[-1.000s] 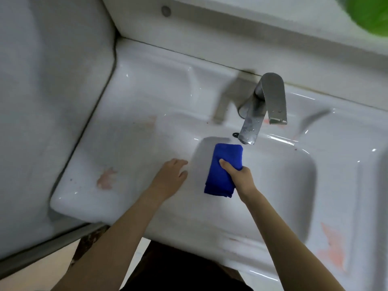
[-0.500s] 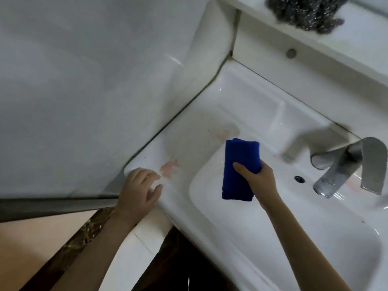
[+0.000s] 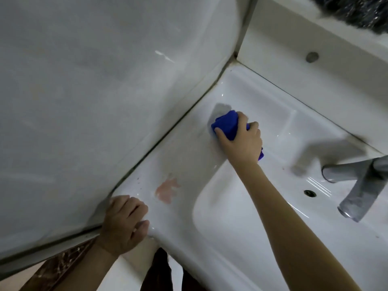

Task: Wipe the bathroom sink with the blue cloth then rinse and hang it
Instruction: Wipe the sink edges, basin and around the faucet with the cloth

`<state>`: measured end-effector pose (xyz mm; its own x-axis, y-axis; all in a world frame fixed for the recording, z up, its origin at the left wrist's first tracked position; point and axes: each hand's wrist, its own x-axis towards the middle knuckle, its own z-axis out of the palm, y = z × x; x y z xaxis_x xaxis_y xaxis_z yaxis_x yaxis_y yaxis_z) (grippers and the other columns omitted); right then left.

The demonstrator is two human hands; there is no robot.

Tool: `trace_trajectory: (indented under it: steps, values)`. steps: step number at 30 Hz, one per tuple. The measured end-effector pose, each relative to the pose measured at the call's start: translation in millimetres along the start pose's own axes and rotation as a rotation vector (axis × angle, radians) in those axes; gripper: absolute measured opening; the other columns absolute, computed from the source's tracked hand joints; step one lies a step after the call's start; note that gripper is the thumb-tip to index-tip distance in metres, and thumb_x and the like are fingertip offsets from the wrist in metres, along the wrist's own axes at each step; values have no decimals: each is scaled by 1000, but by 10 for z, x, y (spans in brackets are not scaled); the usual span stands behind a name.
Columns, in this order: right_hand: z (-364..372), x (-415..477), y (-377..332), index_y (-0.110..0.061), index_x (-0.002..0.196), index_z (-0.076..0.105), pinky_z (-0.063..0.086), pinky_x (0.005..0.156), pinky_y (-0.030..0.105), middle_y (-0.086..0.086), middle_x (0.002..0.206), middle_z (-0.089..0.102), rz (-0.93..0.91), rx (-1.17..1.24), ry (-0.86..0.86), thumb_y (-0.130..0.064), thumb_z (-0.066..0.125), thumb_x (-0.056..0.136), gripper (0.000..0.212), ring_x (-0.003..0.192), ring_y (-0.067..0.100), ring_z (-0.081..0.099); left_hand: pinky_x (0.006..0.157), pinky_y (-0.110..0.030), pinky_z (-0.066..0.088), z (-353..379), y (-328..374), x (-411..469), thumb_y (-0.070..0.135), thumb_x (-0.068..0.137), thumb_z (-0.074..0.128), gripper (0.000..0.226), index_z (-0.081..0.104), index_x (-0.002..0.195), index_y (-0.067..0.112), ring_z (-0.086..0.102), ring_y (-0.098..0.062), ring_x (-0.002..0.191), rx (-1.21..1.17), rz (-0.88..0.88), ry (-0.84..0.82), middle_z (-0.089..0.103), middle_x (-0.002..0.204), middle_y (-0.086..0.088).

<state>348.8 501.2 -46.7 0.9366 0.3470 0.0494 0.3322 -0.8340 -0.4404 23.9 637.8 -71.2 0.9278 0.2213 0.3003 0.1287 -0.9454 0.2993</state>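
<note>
The folded blue cloth (image 3: 227,124) lies pressed flat on the white sink's (image 3: 189,160) left ledge, near the back corner by the wall. My right hand (image 3: 243,141) covers most of it, fingers curled over its edges and gripping it. My left hand (image 3: 126,223) rests on the sink's front left corner, fingers bent over the rim, holding nothing. A pinkish stain (image 3: 167,190) marks the ledge between the two hands. The basin (image 3: 241,217) lies below my right forearm.
A grey metal tap (image 3: 361,185) juts over the basin at the right, with the overflow hole (image 3: 310,193) beside it. A white tiled wall (image 3: 94,101) borders the sink's left side. A dark steel scourer (image 3: 357,11) sits on the shelf at the top right.
My right hand has carried the cloth from above the basin up and left onto the back left ledge and pressed it down. My left hand stays at the front corner. The view has swung left.
</note>
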Motion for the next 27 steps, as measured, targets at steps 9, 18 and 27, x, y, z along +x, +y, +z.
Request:
trace_trajectory:
  steps: [9,18,27]
  values:
    - [184,-488,62,-17,107,61,41,52,27,2,83,57,-358,34,-75,-62,63,81,52,66,23,55,71,-44,44,62,-35,-18,37,94,29,31,53,93,16,48,-29,81,-3,25,10,67,75,-12]
    - [332,430,-317,-21,119,48,36,56,31,5,120,56,1,48,66,-56,51,91,45,79,30,61,73,-43,42,101,-97,-24,39,92,32,33,56,96,17,50,-29,81,25,57,25,60,92,-4]
    - [-23,814,158,-6,121,58,45,59,38,22,120,58,-415,-218,149,-41,62,93,45,88,41,61,78,-41,38,123,-108,-69,35,85,37,26,58,92,22,50,-27,80,81,20,42,59,91,1]
